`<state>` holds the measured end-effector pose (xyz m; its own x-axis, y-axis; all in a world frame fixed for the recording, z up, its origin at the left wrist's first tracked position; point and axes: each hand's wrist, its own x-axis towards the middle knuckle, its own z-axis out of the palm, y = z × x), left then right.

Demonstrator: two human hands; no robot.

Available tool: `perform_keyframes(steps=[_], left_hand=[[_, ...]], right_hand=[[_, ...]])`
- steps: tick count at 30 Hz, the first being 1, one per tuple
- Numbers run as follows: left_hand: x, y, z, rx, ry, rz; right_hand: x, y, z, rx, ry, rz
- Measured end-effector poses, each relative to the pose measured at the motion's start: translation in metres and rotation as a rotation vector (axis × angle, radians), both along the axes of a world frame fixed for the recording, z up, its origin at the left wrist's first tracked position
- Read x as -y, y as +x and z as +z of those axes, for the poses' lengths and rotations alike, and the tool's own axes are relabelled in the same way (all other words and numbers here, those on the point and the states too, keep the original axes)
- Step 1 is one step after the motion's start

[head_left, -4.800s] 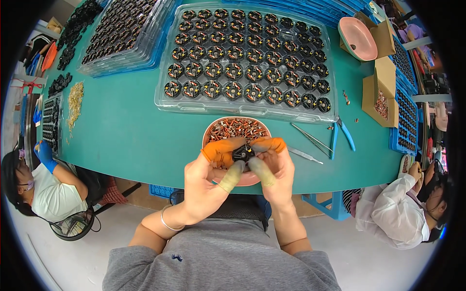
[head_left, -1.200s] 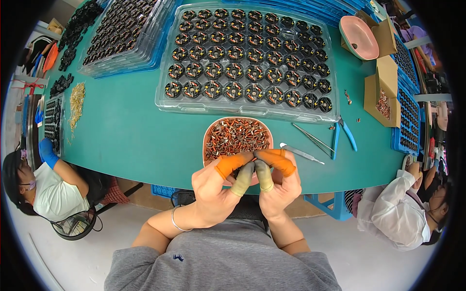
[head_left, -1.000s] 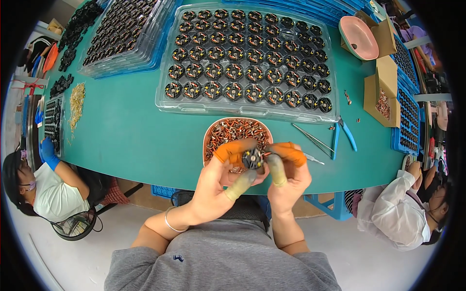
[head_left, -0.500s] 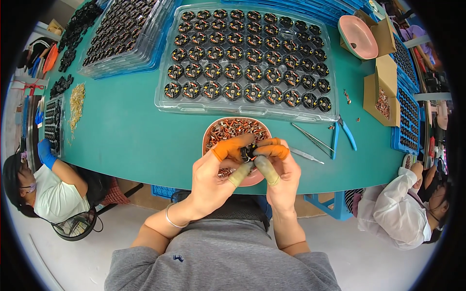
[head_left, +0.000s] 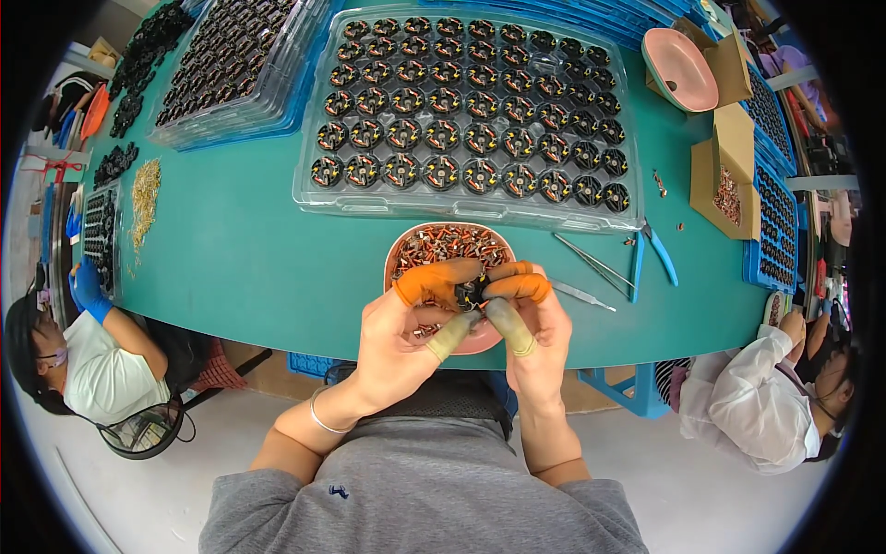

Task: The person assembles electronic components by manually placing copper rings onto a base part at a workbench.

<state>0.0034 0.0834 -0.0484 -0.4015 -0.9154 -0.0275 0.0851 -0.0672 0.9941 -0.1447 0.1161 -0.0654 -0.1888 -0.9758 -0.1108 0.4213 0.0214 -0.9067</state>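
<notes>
Between my fingertips, above a pink bowl (head_left: 482,345), is a small round black part (head_left: 470,294) with bits of metal on it. My left hand (head_left: 397,319) grips it from the left, and my right hand (head_left: 528,323) from the right. Orange covers sit on some fingers and pale yellow ones on both thumbs. The fingers hide much of the part. Many small copper-and-dark pieces (head_left: 452,244) fill the bowl. Beyond it, a clear plastic tray (head_left: 369,204) holds rows of round black parts with yellow and red details.
Tweezers (head_left: 595,262), a grey pointed tool (head_left: 583,296) and blue-handled pliers (head_left: 661,258) lie right of the bowl. A cardboard box (head_left: 703,185) of copper pieces and another pink bowl (head_left: 653,60) stand farther right. Stacked trays (head_left: 221,129) stand back left. People sit at both sides.
My left hand has shifted slightly left and down. The black part has turned a little and more of it shows between my fingers. The bowl and trays look the same.
</notes>
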Motion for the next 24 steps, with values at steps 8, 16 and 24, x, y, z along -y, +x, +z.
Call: perform_keyframes(steps=[8, 16, 24], left_hand=[[0.0, -0.001, 0.008, 0.021, -0.009, -0.002], [0.006, -0.004, 0.004, -0.184, 0.187, 0.151], [0.004, -0.003, 0.005, -0.197, 0.189, 0.146]], right_hand=[[-0.002, 0.0, -0.007, -0.124, -0.079, 0.02], [-0.007, 0.005, -0.009, -0.304, -0.115, -0.13], [-0.006, 0.003, -0.001, -0.78, -0.246, -0.152]])
